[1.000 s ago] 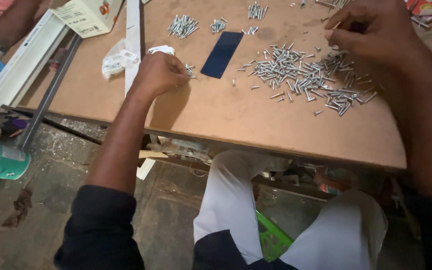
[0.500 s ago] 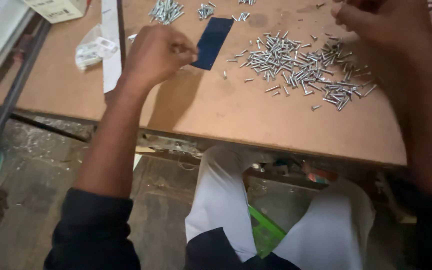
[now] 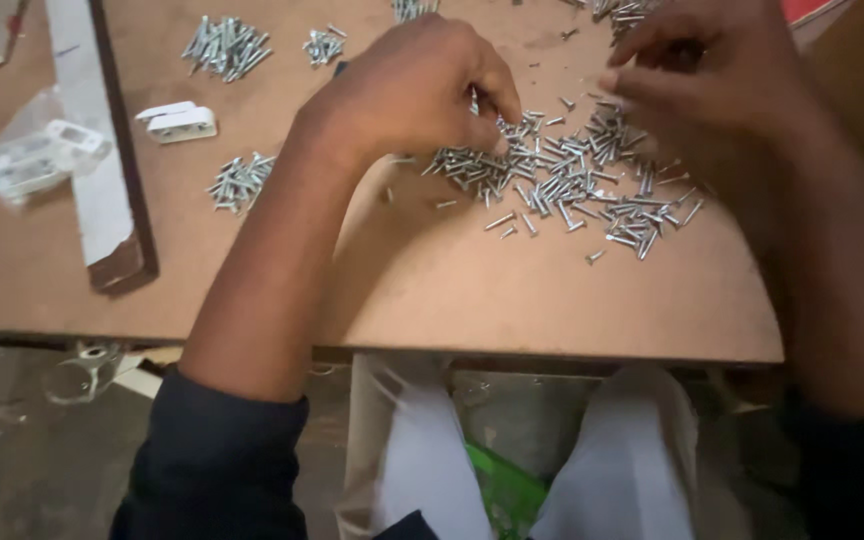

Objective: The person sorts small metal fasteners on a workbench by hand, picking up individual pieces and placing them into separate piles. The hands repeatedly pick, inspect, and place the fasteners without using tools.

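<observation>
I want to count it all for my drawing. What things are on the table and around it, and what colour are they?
Big screw pile: one, too many screws to count, silver, mid-table under both hands.
Small screw piles: three clear ones, silver, top left, beside it, left of the forearm.
Plastic block: one, white, left of middle.
Clear bag: one, white parts inside, far left.
Strip: one, white with a dark edge, lying on the left.
Table: one, brown board.
Green thing: one, below the table.
Left hand: fingertips in the big pile.
Right hand: over the pile's top right.
</observation>
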### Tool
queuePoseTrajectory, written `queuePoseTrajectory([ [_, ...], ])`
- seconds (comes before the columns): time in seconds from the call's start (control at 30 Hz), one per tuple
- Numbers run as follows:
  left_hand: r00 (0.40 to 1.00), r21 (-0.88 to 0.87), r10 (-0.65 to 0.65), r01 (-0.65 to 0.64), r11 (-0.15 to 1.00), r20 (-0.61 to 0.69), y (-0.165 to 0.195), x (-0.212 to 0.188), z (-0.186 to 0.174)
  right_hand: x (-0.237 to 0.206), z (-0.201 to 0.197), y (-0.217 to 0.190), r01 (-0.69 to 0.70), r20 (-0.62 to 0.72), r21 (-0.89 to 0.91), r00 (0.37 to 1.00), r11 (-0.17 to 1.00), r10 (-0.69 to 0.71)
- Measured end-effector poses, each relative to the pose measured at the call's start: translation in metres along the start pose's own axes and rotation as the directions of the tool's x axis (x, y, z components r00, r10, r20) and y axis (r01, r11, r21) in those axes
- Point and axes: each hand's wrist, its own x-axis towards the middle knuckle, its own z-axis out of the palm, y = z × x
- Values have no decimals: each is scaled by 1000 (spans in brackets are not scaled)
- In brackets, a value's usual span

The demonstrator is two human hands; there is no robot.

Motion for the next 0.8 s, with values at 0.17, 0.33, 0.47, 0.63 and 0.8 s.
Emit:
queuePoseTrajectory([
  [0.17,981,-85,166,-158,984,98,-17,0,1,6,10,4,-141,62,65,989,988,137],
  [0.33,990,-57,118,-114,992,74,-30,-15,1,23,21,-6,144,248,-40,960,989,-130],
  [0.47,993,0,4,-4,1000,116,-30,-18,0,33,38,-23,353,312,9,888,936,-338],
  [0.63,996,31,-44,42,999,83,-31,-22,-5,39,65,-38,431,385,-206,861,879,-333],
  [0.8,996,46,-46,43,998,82,-37,-25,-13,39,73,-43,448,388,-309,865,839,-319],
])
